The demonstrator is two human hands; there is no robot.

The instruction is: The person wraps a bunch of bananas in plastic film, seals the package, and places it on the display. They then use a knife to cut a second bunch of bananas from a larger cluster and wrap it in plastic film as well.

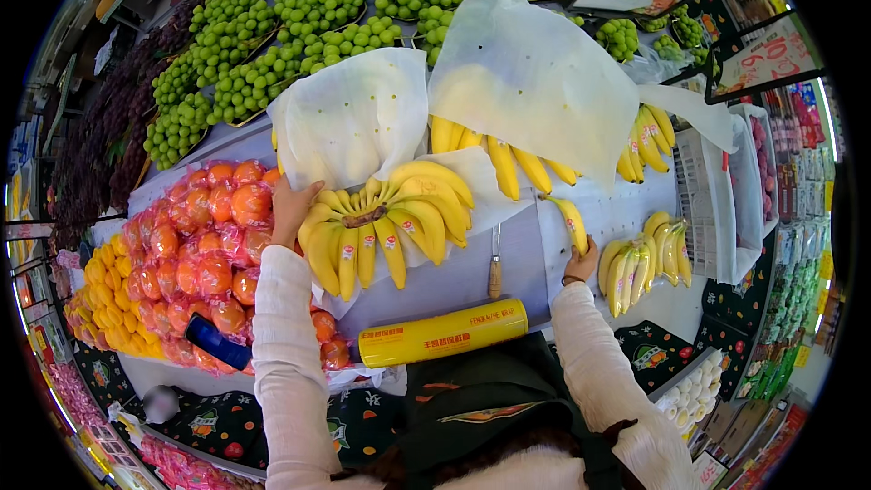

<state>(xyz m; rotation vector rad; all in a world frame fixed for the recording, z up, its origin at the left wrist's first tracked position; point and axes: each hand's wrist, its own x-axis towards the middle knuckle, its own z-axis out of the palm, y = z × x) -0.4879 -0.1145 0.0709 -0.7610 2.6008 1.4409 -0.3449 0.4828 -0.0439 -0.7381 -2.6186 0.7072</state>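
Note:
My left hand [292, 212] is at the left end of a large bunch of bananas [388, 224]. Its thumb lies along the bunch's upper edge, and its fingers are partly hidden by a white wrapping sheet [354, 112]. Several bananas in the bunch bear small stickers. In my right hand [580, 263] is the lower end of a single banana [568, 218], which bears a sticker. Between my hands lies a wooden-handled knife [495, 271], its blade pointing away from me. A yellow roll box of cling wrap [442, 333] lies across the table's near edge.
Pink-wrapped oranges [214, 275] are piled at left, with a phone [218, 342] on them. Green grapes [320, 7] fill the far side. A second white sheet [531, 75] covers more bananas. Wrapped bananas [629, 272] and a white crate [697, 184] stand at right.

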